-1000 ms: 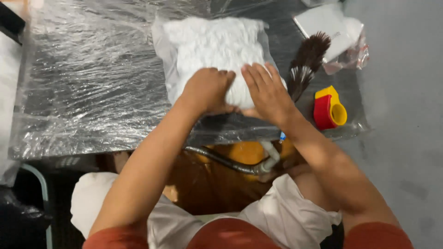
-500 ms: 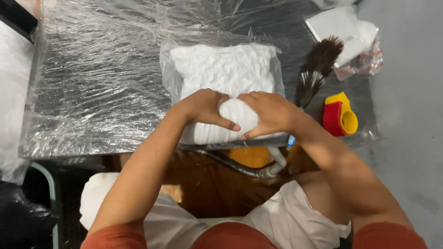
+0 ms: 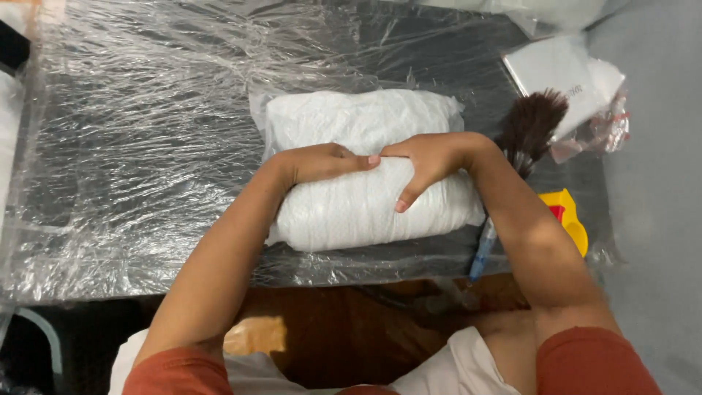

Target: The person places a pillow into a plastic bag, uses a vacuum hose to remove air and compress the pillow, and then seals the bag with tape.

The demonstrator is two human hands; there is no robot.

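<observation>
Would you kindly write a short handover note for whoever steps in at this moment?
Left hand: palm down on the white bundle, pressing on it.
Right hand: also flat on the bundle, fingertips nearly meeting the left.
The bundle sits in clear plastic on the film-covered table. To its right lie a dark feather brush and a yellow and red tape dispenser.
Done: bundle folded into a compact roll.
Left: roll is only held in shape by hand; nothing visibly fastens it.
</observation>
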